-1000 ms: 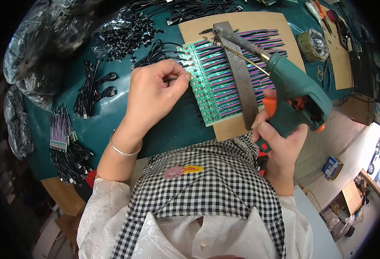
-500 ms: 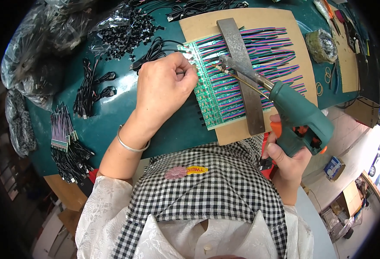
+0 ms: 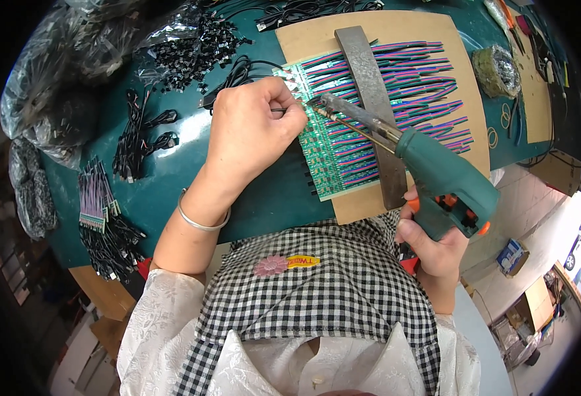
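Note:
My left hand (image 3: 247, 135) is closed in a pinch at the left edge of a green circuit board panel (image 3: 323, 165). A short dark stretch of black cable (image 3: 278, 110) shows between its fingers; the fingertips hide the cable's end. Rows of striped red, blue, green and black wires (image 3: 429, 96) run off the panel's right side. My right hand (image 3: 439, 254) grips the handle of a green soldering gun (image 3: 449, 178) with an orange trigger. Its metal tip (image 3: 323, 109) points left, over the panel and close to my left fingertips; whether it touches cannot be told.
A flat steel bar (image 3: 373, 99) lies across the wires on a cardboard sheet (image 3: 436, 33). Black cable bundles (image 3: 132, 135), finished boards with cables (image 3: 99, 211), small black connectors (image 3: 201, 49) and plastic bags (image 3: 39, 86) cover the left. A solder-like coil (image 3: 495, 71) sits at right.
My right hand has moved the soldering gun left, so its tip is nearer my left fingertips. My left hand stays almost in place, still pinching the cable.

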`<action>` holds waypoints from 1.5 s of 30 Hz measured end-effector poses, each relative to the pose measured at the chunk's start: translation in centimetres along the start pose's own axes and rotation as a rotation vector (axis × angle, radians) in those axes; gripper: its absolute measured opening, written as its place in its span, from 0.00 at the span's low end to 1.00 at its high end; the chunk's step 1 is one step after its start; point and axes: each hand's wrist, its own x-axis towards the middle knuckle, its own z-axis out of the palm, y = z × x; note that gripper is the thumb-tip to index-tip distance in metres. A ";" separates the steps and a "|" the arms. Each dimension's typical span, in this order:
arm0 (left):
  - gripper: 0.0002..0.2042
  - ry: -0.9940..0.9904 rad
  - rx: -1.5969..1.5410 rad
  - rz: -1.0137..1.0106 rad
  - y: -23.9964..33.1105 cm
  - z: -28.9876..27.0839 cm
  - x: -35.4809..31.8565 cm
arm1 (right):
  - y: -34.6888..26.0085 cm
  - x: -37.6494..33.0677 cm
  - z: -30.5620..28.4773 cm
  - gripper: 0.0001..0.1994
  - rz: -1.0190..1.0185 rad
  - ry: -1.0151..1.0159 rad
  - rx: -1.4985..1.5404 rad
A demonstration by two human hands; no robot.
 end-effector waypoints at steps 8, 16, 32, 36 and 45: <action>0.04 -0.028 -0.031 -0.017 -0.4 -0.1 0.2 | 0.1 -0.2 0.0 0.18 0.012 0.019 0.005; 0.04 -0.036 -0.013 -0.018 -0.2 -0.2 0.3 | 0.4 -0.2 -0.2 0.19 0.013 -0.019 -0.002; 0.05 -0.101 0.019 0.010 -0.2 -0.8 0.7 | 0.1 0.1 -0.1 0.25 -0.049 -0.017 0.003; 0.06 -0.117 0.028 -0.002 0.0 -0.9 0.7 | 0.6 0.0 -0.1 0.27 -0.052 -0.021 -0.030; 0.07 -0.138 0.062 0.001 0.0 -1.1 0.9 | -0.1 0.5 -0.2 0.30 -0.112 0.025 0.014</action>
